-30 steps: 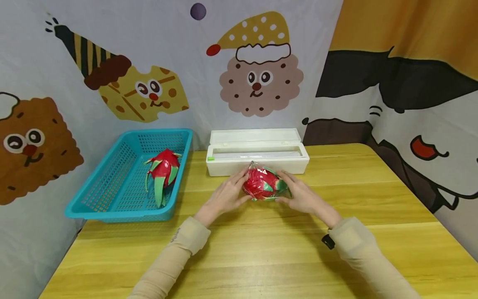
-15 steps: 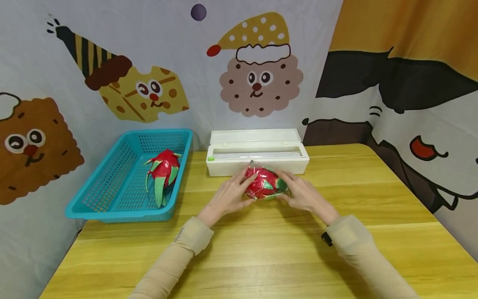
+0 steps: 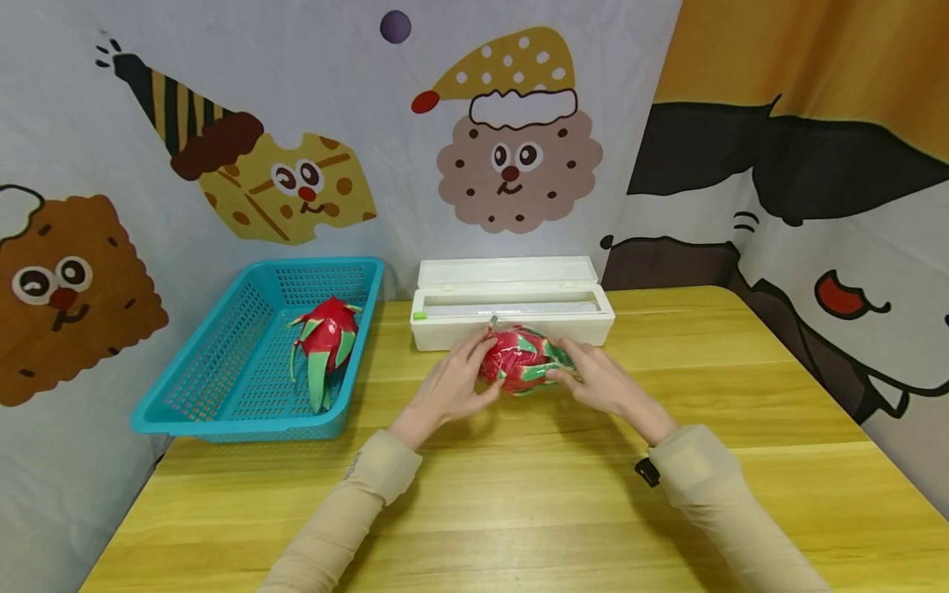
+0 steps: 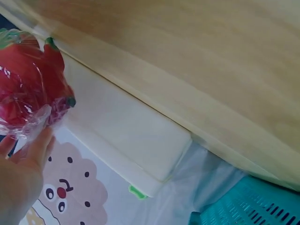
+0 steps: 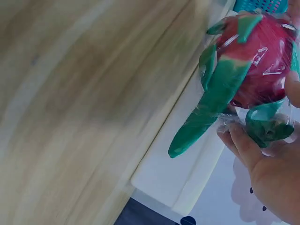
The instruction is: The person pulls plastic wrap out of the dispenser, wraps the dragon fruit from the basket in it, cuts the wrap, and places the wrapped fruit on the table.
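A red dragon fruit (image 3: pixel 519 360) with green scales is covered in clear plastic wrap, held between both hands over the table, just in front of the white box. My left hand (image 3: pixel 451 385) grips its left end with thumb and fingers. At the other end, the right hand (image 3: pixel 604 383) pinches the wrapped fruit by its green scales. In the left wrist view, bunched wrap (image 4: pixel 40 122) gathers at the fingertips of the left hand (image 4: pixel 23 178). A long green scale (image 5: pixel 211 108) sticks out toward the table in the right wrist view, beside the right hand (image 5: pixel 272 168).
An open white box (image 3: pixel 511 329) with a roll of cling film (image 3: pixel 511 308) inside stands behind the hands, its lid raised. On the left, a blue plastic basket (image 3: pixel 159 420) holds another dragon fruit (image 3: pixel 326 338). A cartoon-printed cloth (image 3: pixel 400 156) hangs behind the wooden table (image 3: pixel 519 511).
The wrapped dragon fruit has turned in the hands, so more green scales now face the camera. Both hands have shifted their fingers on it; the box and basket stay put.
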### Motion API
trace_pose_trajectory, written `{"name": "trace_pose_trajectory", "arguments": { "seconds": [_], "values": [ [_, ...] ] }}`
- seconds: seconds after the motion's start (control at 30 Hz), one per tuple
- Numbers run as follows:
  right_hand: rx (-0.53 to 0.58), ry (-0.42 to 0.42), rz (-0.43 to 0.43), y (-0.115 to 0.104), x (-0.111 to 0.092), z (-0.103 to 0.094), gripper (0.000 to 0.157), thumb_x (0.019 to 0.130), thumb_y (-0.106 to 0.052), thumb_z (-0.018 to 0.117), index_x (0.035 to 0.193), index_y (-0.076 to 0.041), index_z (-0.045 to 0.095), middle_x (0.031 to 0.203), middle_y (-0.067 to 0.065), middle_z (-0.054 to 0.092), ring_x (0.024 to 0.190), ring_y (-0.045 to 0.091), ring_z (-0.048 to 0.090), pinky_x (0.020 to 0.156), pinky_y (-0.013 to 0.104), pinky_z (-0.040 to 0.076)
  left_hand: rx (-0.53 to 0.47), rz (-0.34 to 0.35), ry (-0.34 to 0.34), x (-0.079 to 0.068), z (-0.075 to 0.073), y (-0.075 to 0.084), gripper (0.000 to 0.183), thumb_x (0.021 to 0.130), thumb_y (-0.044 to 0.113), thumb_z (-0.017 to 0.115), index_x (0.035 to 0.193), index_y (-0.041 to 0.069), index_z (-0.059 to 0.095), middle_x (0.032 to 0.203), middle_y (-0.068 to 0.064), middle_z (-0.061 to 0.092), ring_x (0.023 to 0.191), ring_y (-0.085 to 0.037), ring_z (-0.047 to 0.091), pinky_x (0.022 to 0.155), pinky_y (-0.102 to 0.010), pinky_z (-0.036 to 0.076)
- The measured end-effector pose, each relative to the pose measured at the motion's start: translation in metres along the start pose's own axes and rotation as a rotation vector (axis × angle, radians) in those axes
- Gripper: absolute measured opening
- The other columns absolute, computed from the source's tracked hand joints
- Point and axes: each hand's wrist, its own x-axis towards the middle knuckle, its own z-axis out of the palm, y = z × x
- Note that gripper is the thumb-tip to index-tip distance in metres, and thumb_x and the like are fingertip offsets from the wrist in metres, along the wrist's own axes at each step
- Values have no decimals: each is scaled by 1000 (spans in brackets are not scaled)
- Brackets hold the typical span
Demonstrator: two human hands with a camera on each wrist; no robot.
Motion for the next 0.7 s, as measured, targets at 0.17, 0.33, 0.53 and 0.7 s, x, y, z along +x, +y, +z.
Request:
{"name": "trace_pose_trajectory", "arguments": {
  "seconds": [0.17, 0.33, 0.53, 0.7],
  "values": [
    [46, -18, -10, 2, -1, -2, 61, 91, -25, 64, 140, 1, 41, 136, 28, 50, 120, 41, 54, 99, 53, 47, -13, -57, -84, 3, 0, 2, 72, 87, 48, 60, 140, 3, 41, 146, -20, 42, 124, -35, 53, 96, -43, 52],
    [82, -44, -8, 3, -2, -3, 60, 88, -22, 68, 137, -1, 42, 127, 22, 58, 113, 34, 60, 94, 49, 51, -9, -59, -52, 5, -1, 4, 70, 84, 52, 66, 134, 6, 47, 140, -16, 49, 120, -32, 57, 93, -40, 54],
    [116, -67, 1, 6, -4, -5, 70, 83, -21, 73, 141, -1, 39, 130, 22, 57, 114, 35, 59, 95, 50, 50, -87, -65, -20, 5, 0, 7, 76, 80, 44, 73, 138, 5, 43, 143, -21, 44, 119, -37, 56, 94, -43, 53],
    [139, -114, 35, 6, -7, -6, 76, 83, -23, 73, 145, -1, 35, 136, 23, 53, 119, 36, 56, 100, 52, 47, -112, -73, -18, 6, 1, 10, 72, 80, 38, 73, 136, 3, 45, 144, -22, 44, 116, -38, 59, 94, -42, 53]
  ]
}}
